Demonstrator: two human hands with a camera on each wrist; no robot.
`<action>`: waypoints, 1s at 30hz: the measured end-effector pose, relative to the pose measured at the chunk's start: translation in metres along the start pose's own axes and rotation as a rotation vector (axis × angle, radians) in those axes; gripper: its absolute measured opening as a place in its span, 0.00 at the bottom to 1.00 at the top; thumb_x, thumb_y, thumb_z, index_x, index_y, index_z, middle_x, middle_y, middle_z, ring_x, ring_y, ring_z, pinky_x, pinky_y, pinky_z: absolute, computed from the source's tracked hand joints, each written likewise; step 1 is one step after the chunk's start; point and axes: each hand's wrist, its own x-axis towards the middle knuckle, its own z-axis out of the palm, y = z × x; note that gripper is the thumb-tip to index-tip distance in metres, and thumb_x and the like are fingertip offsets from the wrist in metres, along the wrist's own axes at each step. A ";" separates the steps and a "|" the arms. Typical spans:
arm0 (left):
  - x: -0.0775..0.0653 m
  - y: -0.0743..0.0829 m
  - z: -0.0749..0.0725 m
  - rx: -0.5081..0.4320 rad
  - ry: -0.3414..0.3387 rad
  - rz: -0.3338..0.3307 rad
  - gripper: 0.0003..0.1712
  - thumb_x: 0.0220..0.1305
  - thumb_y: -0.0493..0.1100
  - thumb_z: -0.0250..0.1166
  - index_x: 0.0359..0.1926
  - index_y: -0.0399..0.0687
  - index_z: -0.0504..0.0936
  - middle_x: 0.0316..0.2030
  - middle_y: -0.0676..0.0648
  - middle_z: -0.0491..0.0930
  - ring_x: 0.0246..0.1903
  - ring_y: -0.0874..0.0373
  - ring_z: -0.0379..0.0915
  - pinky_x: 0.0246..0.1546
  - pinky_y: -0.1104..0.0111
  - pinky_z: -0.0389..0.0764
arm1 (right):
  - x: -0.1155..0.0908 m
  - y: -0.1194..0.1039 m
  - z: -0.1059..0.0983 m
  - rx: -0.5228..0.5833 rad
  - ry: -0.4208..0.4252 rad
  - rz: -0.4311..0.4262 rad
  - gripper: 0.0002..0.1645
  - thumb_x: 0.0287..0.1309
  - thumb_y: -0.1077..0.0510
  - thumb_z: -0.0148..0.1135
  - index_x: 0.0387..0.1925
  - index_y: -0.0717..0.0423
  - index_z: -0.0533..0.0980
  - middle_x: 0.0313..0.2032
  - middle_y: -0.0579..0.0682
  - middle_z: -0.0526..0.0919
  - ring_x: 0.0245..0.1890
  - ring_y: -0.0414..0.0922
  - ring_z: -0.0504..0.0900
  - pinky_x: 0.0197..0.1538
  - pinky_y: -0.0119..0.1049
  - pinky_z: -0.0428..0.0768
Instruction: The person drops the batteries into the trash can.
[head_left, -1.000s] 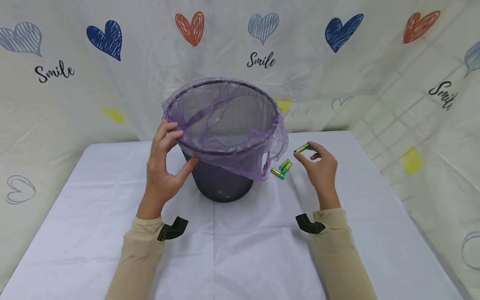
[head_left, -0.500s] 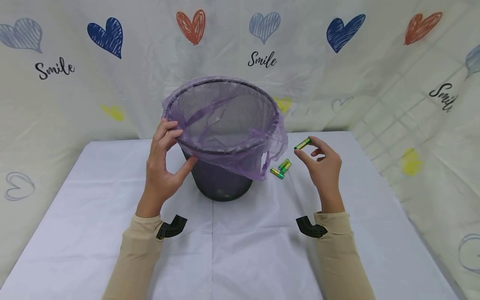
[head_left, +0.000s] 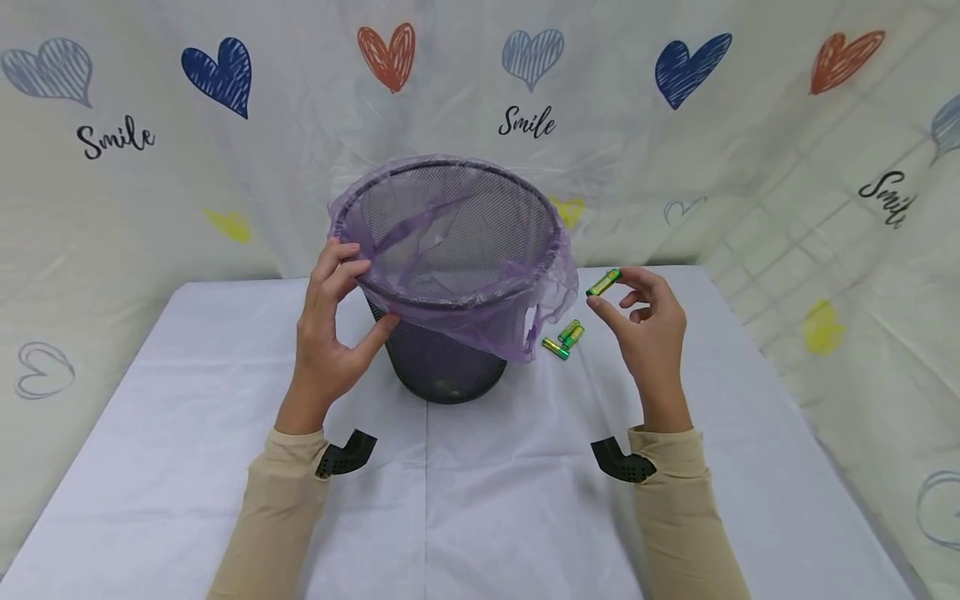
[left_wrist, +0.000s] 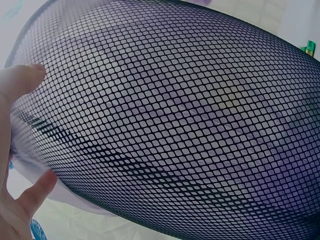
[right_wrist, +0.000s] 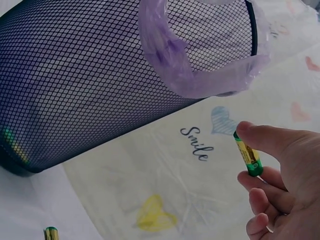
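Note:
A black mesh wastebasket stands on the table, lined with a thin purple bin bag folded over its rim. At its left side my left hand grips the rim, fingers at the top edge and thumb lower on the front. To the right of the basket, my right hand pinches a green-and-yellow battery between thumb and fingertip, held tilted above the table. Three similar batteries lie close together beside the basket. Through the mesh in the right wrist view, green and yellow shows at the bottom.
A white cloth covers the table. Behind it hangs a pale curtain printed with hearts and the word Smile. Black curved mounts sit at both wrists.
My right hand has risen slightly and shifted a little right, with the battery tilting steeper in its pinch. The left hand keeps its place on the basket's rim.

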 end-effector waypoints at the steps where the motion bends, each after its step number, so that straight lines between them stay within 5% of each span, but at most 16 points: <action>1: 0.000 0.000 0.000 0.003 0.001 0.001 0.28 0.53 0.40 0.66 0.51 0.28 0.69 0.56 0.29 0.65 0.65 0.35 0.51 0.59 0.67 0.71 | -0.001 -0.005 0.000 0.007 0.002 -0.013 0.29 0.41 0.60 0.72 0.49 0.58 0.74 0.42 0.55 0.80 0.33 0.43 0.71 0.29 0.24 0.64; 9: 0.004 0.005 -0.002 0.017 0.002 0.013 0.28 0.53 0.39 0.66 0.50 0.24 0.68 0.54 0.25 0.65 0.64 0.32 0.51 0.59 0.69 0.71 | 0.006 -0.010 0.003 0.078 0.016 -0.111 0.29 0.39 0.62 0.72 0.48 0.58 0.75 0.43 0.51 0.79 0.32 0.42 0.71 0.28 0.25 0.64; 16: 0.002 0.007 -0.002 0.040 -0.027 0.004 0.31 0.43 0.28 0.68 0.50 0.23 0.67 0.54 0.24 0.65 0.64 0.32 0.51 0.60 0.70 0.70 | 0.012 -0.001 0.004 0.110 0.057 -0.137 0.31 0.36 0.61 0.75 0.48 0.54 0.75 0.42 0.47 0.79 0.31 0.39 0.71 0.27 0.25 0.65; 30: 0.003 0.007 -0.003 0.057 -0.033 0.002 0.31 0.43 0.28 0.67 0.50 0.23 0.67 0.54 0.25 0.65 0.65 0.33 0.51 0.61 0.70 0.69 | 0.008 -0.040 0.004 0.263 0.056 -0.184 0.29 0.36 0.67 0.73 0.47 0.61 0.75 0.41 0.49 0.80 0.30 0.41 0.71 0.27 0.24 0.65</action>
